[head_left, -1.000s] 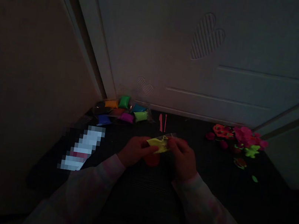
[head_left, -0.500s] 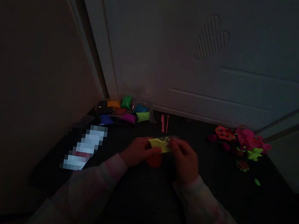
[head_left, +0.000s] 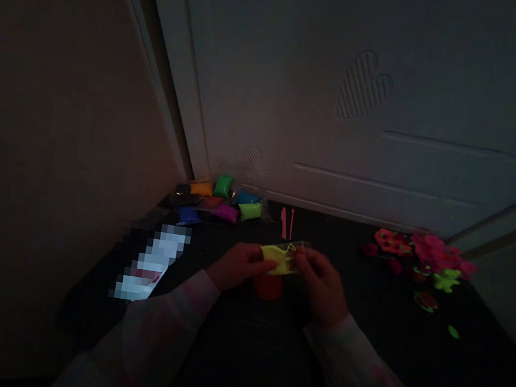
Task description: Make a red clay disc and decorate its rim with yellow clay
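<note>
A clear packet of yellow modelling clay (head_left: 277, 259) is held between my two hands above the dark table. My left hand (head_left: 238, 264) grips its left end, with the thumb lying over the front. At the right end, the fingers of my right hand (head_left: 322, 285) pinch the clear plastic, where thin yellow strands show. Below the packet lies a flat, rounded red-orange piece (head_left: 269, 288), partly covered by the packet and my left hand. The picture is dim, so the fingertips are hard to make out.
Several coloured clay packets (head_left: 226, 213) lie at the back left. A pink knife tool (head_left: 283, 223) and a thin pink stick (head_left: 291, 224) lie behind my hands. Pink shaped pieces (head_left: 438, 254) and a green leaf shape (head_left: 453, 331) are on the right. A bright blurred panel (head_left: 155, 262) lies left.
The whole view has shifted slightly, so things sit a little lower and further right. Both hands still hold the yellow packet, with its strands spread a bit more at the right end.
</note>
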`<act>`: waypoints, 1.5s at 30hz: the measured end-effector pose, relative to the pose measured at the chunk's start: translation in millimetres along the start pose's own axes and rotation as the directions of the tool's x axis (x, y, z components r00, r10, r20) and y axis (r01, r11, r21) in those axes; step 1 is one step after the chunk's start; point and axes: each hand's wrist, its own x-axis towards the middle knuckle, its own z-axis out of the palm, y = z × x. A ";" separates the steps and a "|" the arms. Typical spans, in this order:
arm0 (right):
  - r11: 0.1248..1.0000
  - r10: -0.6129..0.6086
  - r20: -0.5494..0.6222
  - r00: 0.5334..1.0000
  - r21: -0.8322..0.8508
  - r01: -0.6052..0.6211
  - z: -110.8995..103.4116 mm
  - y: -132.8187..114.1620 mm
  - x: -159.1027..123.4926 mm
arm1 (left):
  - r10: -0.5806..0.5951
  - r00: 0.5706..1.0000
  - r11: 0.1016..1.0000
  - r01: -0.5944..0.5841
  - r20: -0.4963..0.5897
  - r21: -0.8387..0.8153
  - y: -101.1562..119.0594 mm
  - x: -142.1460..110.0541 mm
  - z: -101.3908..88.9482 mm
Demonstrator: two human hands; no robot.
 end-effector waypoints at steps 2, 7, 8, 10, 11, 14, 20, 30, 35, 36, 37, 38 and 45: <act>0.994 -0.036 0.001 0.999 -0.104 0.036 -1.5 3.6 2.6 | -0.032 0.995 0.999 0.030 -0.092 -0.029 0.4 2.3 -6.7; 0.736 -0.207 0.057 0.977 -0.649 0.194 -8.9 15.0 10.4 | 0.017 0.840 0.967 -0.151 -0.542 -0.203 0.6 9.0 -34.7; 0.658 -0.193 0.100 0.976 -0.725 0.204 -9.7 16.9 11.2 | 0.027 0.811 0.967 -0.170 -0.584 -0.192 1.8 10.3 -40.5; 0.530 -0.129 0.161 0.978 -0.822 0.206 -10.0 19.4 11.5 | 0.046 0.782 0.968 -0.188 -0.622 -0.164 6.4 13.7 -50.3; 0.491 -0.098 0.182 0.978 -0.846 0.207 -9.6 20.2 11.3 | 0.050 0.779 0.968 -0.193 -0.625 -0.163 9.6 15.9 -54.1; 0.459 -0.070 0.237 0.969 -0.855 0.243 -7.8 21.7 10.4 | 0.022 0.801 0.963 -0.179 -0.598 -0.204 18.7 23.2 -61.1; 0.598 -0.137 0.202 0.970 -0.764 0.243 -7.1 23.4 12.7 | 0.112 0.686 0.970 -0.233 -0.719 -0.071 9.5 20.7 -52.9; 0.828 -0.198 0.173 0.965 -0.498 0.259 -0.9 12.4 12.5 | 0.062 0.995 0.998 -0.064 -0.079 -0.026 0.9 16.1 9.5; 0.833 -0.355 0.124 0.927 -0.409 0.373 3.6 17.1 18.7 | 0.075 0.981 0.988 -0.097 -0.178 -0.119 -4.5 25.8 6.0; 0.814 -0.383 0.153 0.911 -0.410 0.412 4.9 19.6 20.1 | 0.076 0.980 0.987 -0.100 -0.182 -0.123 -6.9 26.9 3.8; 0.795 -0.399 0.184 0.898 -0.419 0.439 6.1 22.3 21.2 | 0.074 0.981 0.988 -0.097 -0.178 -0.122 -9.4 27.8 1.6; 0.780 -0.401 0.212 0.891 -0.430 0.454 7.0 25.0 22.1 | 0.070 0.983 0.989 -0.091 -0.173 -0.118 -12.0 28.7 -0.4; 0.742 -0.318 0.316 0.894 -0.504 0.442 6.2 37.8 26.2 | 0.074 0.978 0.997 -0.076 -0.193 -0.004 -23.4 35.3 -5.0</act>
